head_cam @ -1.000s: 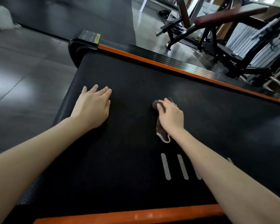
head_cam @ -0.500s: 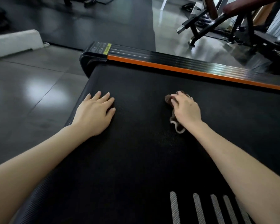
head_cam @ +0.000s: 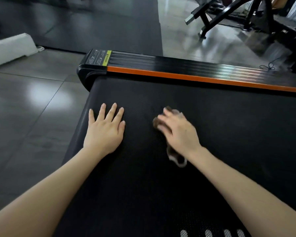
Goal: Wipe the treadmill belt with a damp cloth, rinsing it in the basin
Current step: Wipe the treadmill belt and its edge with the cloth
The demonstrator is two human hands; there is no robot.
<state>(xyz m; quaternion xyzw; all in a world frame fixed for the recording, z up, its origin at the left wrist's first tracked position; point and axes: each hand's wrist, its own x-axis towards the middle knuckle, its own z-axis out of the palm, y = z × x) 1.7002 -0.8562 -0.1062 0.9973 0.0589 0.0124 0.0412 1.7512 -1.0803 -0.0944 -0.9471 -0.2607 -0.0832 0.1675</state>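
Cloth (head_cam: 177, 159), brown with a pale edge, is held bunched under the right hand (head_cam: 178, 132) on the black treadmill belt (head_cam: 212, 120), roughly midway across its width. The fingers of that hand are bent over the wad and it is pressed down onto the belt. One end of the cloth is seen trailing out beneath the wrist, and a darker fold shows past the fingertips. Both the hand and the cloth are blurred, so the exact grip cannot be made out in detail.

The left hand (head_cam: 105, 132) is laid flat on the belt near its left edge, palm down, with the fingers straight and slightly spread. Nothing is held in it. The two hands are kept apart, with bare belt between them.

Along the far side of the belt a black ribbed side rail (head_cam: 178, 63) is seen, lined with an orange stripe (head_cam: 195, 76). A label (head_cam: 98, 57) with a yellow band is fixed at the rail's left end. Pale dashes (head_cam: 208, 233) are printed on the belt at the bottom edge of the view.

The treadmill is set on a glossy grey tiled floor (head_cam: 32, 108). A white block (head_cam: 10, 47) lies at the far left, and a black weight bench (head_cam: 246, 12) stands at the upper right.
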